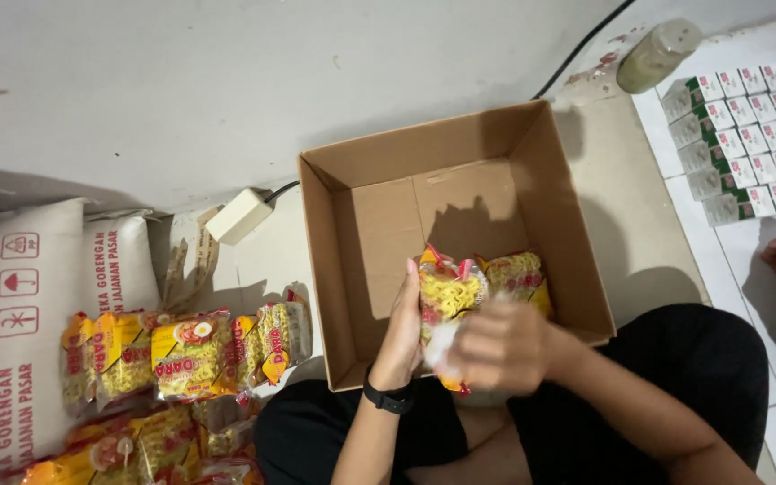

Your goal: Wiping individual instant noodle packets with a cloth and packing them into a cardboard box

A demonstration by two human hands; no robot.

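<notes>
Seated on the floor, a person's left hand (403,328) and blurred right hand (498,346) clamp one noodle packet (448,292) above a cardboard box (557,193); a loose grip could drop it outside.

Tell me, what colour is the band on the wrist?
Black wrist band, seen in the head view.

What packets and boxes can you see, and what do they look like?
Noodle packet: yellow and red, held by both hands over the cardboard box.
Noodle packets: yellow pile, lower left.
Small cartons: white-green rows, upper right.
Sack: white, red symbols, far left.
</notes>
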